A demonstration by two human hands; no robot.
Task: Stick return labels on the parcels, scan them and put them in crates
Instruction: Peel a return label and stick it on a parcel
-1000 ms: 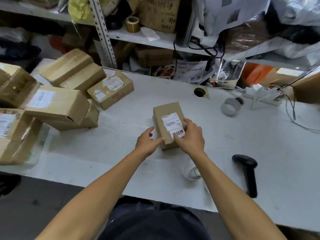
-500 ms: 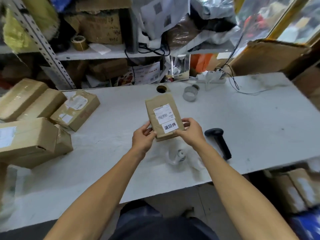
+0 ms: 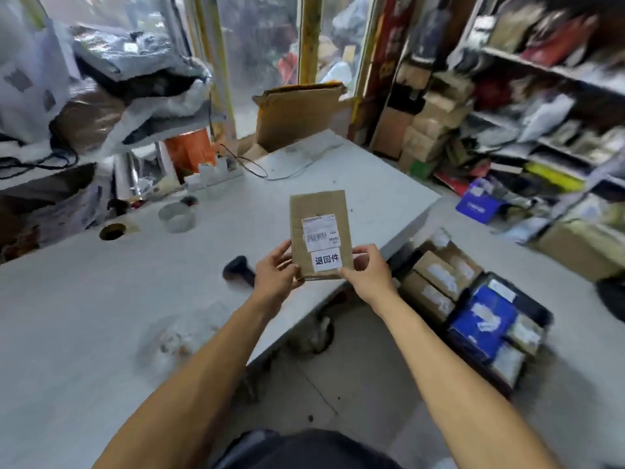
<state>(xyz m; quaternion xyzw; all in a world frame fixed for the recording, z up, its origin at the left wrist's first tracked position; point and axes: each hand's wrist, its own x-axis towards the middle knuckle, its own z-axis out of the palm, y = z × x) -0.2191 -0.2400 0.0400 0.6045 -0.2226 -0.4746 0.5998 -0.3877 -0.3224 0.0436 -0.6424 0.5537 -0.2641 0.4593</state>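
Holding a flat brown cardboard parcel (image 3: 318,231) by its lower corners, left hand (image 3: 275,272) and right hand (image 3: 367,269) pinching.
Its white return label (image 3: 326,259) is on; the black handheld scanner (image 3: 238,273) lies untouched, so crating unscanned looks the likely slip.

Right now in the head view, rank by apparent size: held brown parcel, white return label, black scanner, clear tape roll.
1. Brown cardboard parcel
2. Clear tape roll, though farther away
3. Black handheld scanner, partly hidden by the left hand, so unsure
4. White return label
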